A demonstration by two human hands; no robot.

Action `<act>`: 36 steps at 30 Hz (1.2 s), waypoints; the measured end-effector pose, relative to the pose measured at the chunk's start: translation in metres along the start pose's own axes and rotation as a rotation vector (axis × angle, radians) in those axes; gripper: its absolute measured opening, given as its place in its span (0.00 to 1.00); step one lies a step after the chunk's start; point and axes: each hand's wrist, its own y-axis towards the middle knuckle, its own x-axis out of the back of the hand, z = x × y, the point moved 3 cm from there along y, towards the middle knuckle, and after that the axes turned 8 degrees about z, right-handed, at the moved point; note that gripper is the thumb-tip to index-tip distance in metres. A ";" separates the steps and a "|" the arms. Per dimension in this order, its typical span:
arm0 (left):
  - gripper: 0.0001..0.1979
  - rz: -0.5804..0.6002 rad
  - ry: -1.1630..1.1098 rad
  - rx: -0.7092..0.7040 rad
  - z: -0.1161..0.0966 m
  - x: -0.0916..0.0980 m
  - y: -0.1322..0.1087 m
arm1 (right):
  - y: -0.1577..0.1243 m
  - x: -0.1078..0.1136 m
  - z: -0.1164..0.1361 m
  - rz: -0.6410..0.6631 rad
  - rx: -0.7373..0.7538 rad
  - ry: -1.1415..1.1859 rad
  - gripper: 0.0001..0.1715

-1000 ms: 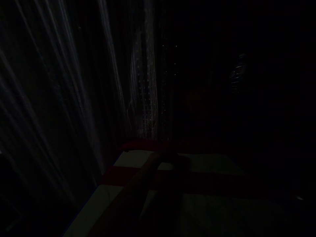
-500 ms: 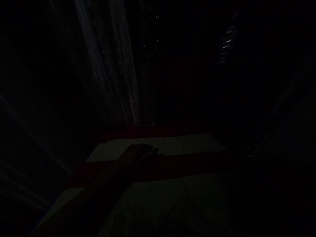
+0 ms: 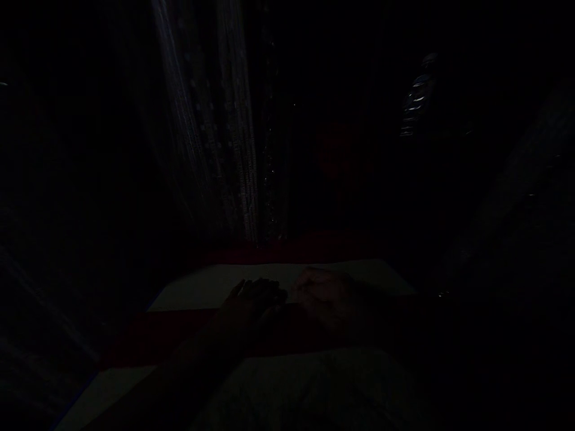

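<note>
Two hands now share the red stripe (image 3: 157, 333), right hand (image 3: 326, 293) newly visible beside left hand (image 3: 256, 299); fingers too dark to tell.

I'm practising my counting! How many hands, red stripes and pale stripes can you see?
Hands: 2 (left hand, right hand)
Red stripes: 2 (far red stripe, near red stripe)
Pale stripes: 2 (far pale stripe, near pale stripe)
Total: 6, though it's dark

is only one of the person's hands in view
No, the left hand and the right hand both show over the red-and-pale striped surface.
</note>
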 end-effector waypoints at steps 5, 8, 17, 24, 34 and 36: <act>0.25 0.004 0.065 -0.036 0.006 -0.020 0.002 | -0.011 -0.009 -0.049 0.048 -0.094 -0.019 0.24; 0.27 -0.045 0.099 -0.052 0.003 -0.030 0.000 | -0.017 -0.023 -0.059 0.179 -0.097 -0.149 0.28; 0.32 -0.045 0.099 -0.142 0.001 -0.040 -0.006 | -0.023 -0.041 -0.050 0.444 -0.188 -0.371 0.40; 0.28 -0.049 0.044 -0.096 0.010 -0.032 -0.004 | -0.023 -0.041 -0.051 0.428 -0.238 -0.376 0.42; 0.23 -0.051 0.008 0.001 0.054 0.008 0.001 | -0.025 -0.046 -0.065 0.387 -0.188 -0.370 0.42; 0.22 0.004 0.006 0.046 0.049 0.011 0.001 | -0.025 -0.047 -0.068 0.369 -0.177 -0.361 0.42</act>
